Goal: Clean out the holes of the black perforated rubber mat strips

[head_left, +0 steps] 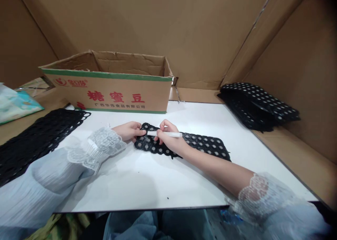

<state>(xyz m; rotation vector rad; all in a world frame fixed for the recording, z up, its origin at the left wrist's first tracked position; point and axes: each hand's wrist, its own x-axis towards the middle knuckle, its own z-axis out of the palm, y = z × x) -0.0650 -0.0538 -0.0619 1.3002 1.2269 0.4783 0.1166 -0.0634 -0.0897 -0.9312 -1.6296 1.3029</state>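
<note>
A black strip with rows of round grey dots [204, 141] lies flat on the white tabletop. My left hand [131, 131] pinches the strip's left end, thumb on top and fingers at the edge. Over the strip's left half, my right hand [170, 136] is closed around a white pen-like stick [172, 134]. The stick lies nearly level, its left end close to my left thumb and to the dots at that end. Part of the strip is hidden under my right hand and forearm.
An open cardboard box [110, 92] with red lettering stands at the back left. Black mesh-like sheets [39, 136] lie at the left. Dotted black strips [260, 105] are piled at the back right. A tissue pack [19, 105] sits far left; cardboard walls [195, 33] surround the table.
</note>
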